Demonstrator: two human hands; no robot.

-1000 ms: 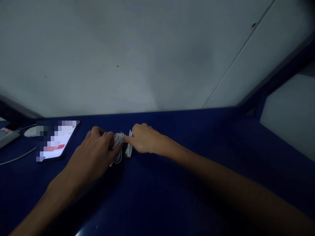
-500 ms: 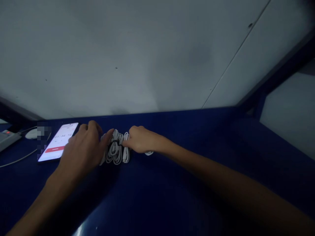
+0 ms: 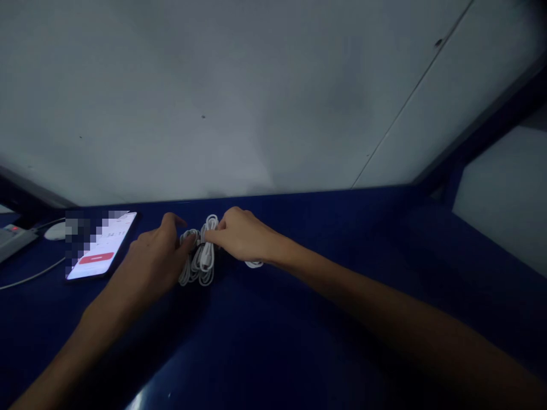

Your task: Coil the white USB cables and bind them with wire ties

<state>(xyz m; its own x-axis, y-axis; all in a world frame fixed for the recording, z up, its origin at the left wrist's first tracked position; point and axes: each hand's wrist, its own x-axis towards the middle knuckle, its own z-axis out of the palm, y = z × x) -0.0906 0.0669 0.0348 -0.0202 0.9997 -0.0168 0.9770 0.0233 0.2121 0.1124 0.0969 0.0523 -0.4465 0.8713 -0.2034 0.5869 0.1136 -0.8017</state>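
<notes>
White cable, wound into a slim bundle point(image 3: 208, 256), is at the heart of it: it's pinched between thumb and fingers of the R hand point(image 3: 241, 233), slightly tilted, over the R edge of a group of similar coils. Those other coils point(image 3: 194, 273) (at least 2, though overlap makes an exact count iffy) sit side by side on the blue desk point(image 3: 265, 330). The L hand point(image 3: 156, 250) has its thumb against them, forefinger apart from the thumb; can't tell whether the hidden fingers grip anything. The 2 hands are near each other, w/ the bundles between them.

Progress, as far as shows: all visible bundles look wound up neatly, none trailing loose. The 1 in the R hand isn't released yet, & 1 more white coil point(image 3: 254, 264) lies apart, partly hidden under the R wrist.

Further out, L side: a phone point(image 3: 97, 258) w/ a lit screen & red button, part of it pixelated; past it a white round disc point(image 3: 55, 230), a thin white cord point(image 3: 38, 277), & what's prob. a power strip point(image 3: 17, 242) w/ a red light. Behind everything, a grey-white wall panel point(image 3: 213, 85), dim light, etc.
</notes>
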